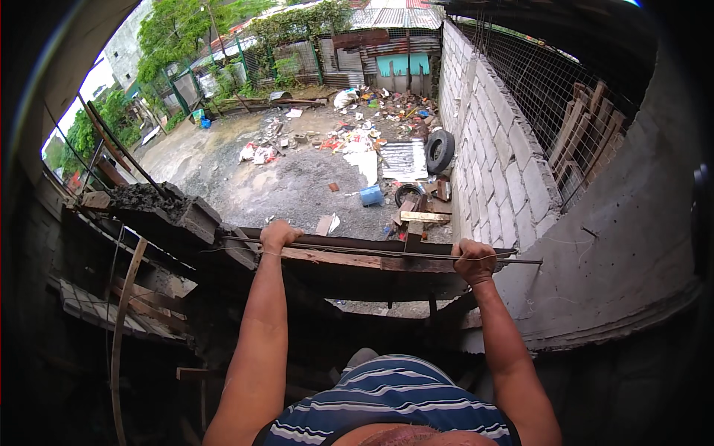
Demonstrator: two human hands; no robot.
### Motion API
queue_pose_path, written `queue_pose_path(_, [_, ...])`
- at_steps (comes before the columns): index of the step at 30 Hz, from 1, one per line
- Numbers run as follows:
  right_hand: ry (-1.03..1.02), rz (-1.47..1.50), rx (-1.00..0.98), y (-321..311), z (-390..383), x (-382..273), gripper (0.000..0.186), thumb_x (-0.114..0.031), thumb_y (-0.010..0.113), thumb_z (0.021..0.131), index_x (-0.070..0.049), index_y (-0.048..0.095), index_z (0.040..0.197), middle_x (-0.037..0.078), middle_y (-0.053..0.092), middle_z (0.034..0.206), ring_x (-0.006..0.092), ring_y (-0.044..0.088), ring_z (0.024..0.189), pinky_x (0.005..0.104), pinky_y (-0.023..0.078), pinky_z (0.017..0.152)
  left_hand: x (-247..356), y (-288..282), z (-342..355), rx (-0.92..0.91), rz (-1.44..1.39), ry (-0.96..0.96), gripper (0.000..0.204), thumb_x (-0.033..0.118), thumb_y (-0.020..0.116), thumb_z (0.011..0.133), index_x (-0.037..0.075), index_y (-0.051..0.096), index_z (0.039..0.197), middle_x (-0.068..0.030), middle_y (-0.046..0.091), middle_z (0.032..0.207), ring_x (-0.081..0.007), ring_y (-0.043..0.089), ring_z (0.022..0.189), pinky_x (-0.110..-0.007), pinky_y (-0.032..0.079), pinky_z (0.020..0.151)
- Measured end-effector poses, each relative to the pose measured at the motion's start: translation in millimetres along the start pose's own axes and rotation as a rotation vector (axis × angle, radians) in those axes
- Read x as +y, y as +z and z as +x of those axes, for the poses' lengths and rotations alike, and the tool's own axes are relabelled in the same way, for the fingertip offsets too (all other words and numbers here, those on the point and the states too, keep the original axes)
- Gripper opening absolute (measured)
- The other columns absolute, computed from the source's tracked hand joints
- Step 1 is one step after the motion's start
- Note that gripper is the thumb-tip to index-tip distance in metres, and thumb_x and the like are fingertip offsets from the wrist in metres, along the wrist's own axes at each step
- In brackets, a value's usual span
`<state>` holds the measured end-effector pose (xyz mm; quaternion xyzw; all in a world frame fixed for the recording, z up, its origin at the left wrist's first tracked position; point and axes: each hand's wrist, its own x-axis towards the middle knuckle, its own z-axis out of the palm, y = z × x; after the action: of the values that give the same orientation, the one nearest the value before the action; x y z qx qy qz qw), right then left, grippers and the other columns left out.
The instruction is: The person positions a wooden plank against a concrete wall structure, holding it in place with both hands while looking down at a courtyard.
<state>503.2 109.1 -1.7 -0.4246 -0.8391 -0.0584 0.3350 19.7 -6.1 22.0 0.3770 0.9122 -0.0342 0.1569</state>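
Judging by the pose, a steady hold calls for even pressure from both sides, wrists straight, fingers clear of the loose wire point(320, 258). The left hand point(278, 236) curls over the far edge of the wooden beam point(335, 260); whether its grip closes round the metal rod point(416, 255) I cannot tell. The rod runs between the hands, along the beam. The right hand point(474, 261) makes a fist round it, the rod's end jutting past this grip toward the grey wall point(595, 275).
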Motion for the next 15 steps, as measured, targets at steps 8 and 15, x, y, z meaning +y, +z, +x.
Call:
queue_pose_path(8, [-0.010, 0.005, -0.004, 0.1, 0.7, -1.5, 0.023, -0.018, 0.062, 0.078, -0.012, 0.051, 0.058, 0.011, 0.056, 0.057, 0.0313, 0.059, 0.053, 0.0428, 0.046, 0.052, -3.9, 2.6, 2.5, 0.020, -0.006, 0.002, 0.063, 0.059, 0.069, 0.073, 0.006, 0.071, 0.106, -0.0180, 0.066, 0.115, -0.0326, 0.063, 0.110, -0.040, 0.050, 0.091])
queue_pose_path(15, [-0.005, -0.002, 0.001, 0.0, 0.4, -2.2, 0.024, -0.019, 0.062, 0.078, -0.012, 0.051, 0.058, 0.011, 0.056, 0.055, 0.0312, 0.059, 0.052, 0.0424, 0.047, 0.052, -3.2, 1.4, -0.1, 0.043, -0.019, -0.007, 0.061, 0.058, 0.070, 0.072, 0.006, 0.072, 0.104, -0.0181, 0.066, 0.114, -0.0328, 0.063, 0.109, -0.040, 0.050, 0.090])
